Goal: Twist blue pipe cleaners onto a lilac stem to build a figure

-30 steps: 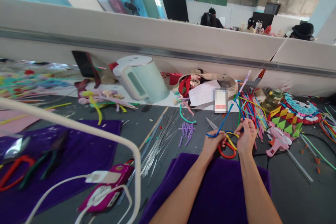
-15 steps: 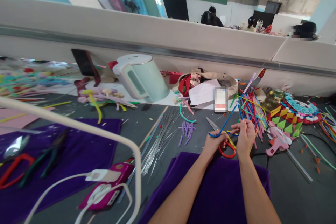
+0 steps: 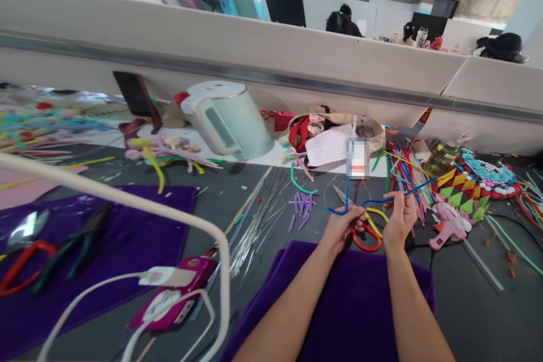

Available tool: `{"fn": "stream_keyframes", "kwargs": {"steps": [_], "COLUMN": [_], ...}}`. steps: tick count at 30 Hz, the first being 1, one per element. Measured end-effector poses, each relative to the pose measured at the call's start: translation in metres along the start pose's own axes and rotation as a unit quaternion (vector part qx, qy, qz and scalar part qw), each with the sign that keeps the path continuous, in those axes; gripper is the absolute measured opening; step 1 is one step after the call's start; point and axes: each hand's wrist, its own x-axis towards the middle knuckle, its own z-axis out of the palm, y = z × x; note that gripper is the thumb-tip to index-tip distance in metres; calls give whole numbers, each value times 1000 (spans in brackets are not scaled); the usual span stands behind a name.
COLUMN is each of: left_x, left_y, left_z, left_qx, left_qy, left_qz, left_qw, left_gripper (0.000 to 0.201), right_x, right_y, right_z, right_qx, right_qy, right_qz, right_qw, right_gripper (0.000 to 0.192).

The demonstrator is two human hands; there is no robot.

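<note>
My left hand (image 3: 344, 227) pinches a bent blue pipe cleaner (image 3: 348, 195). One part of it stands up from my fingers and a short end points left. A second blue length (image 3: 377, 201) arches across to my right hand (image 3: 399, 216), whose fingers are closed on it, with its tip sticking out to the right. Whether both lengths are one piece is hidden by my fingers. Scissors (image 3: 367, 239) with red and yellow handles lie just behind and between my hands. Short purple pipe cleaner pieces (image 3: 302, 203) lie left of them, and folded purple cloth (image 3: 352, 305) lies beneath my forearms.
Pipe cleaners (image 3: 409, 172), a glass jar (image 3: 442, 159) and a pink glue gun (image 3: 449, 226) lie to the right. Thin wires (image 3: 258, 226), a kettle (image 3: 237, 119) and a magenta power bank (image 3: 173, 294) are leftward. A white curved tube (image 3: 169, 209) crosses the left foreground.
My right hand has moved slightly right and drawn the blue length out sideways, so its tip now points right. The upright part at my left hand has swung from leaning right to nearly vertical.
</note>
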Motion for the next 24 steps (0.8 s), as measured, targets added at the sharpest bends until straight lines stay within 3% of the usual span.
{"fn": "stream_keyframes", "kwargs": {"steps": [5,11,16,24], "left_x": [0,-2,-3,-3], "left_y": [1,-1,-3,2], "left_z": [1,7,7,8], "left_qx": [-8,77,129,45], "left_qy": [31,67,96,93], "left_qz": [38,156,212,149], "left_qw": [999,982,964,983], "left_gripper": [24,22,18,18], "right_x": [-4,-12,-11,-13], "right_y": [-4,-7,7,13], "right_z": [4,5,6,9], "right_qx": [56,16,-81,-143], "right_qy": [-80,-203,-216,-197], "right_qz": [60,22,-5,34], "right_qw": [993,979,973,969], "right_gripper": [22,13,14,15]}}
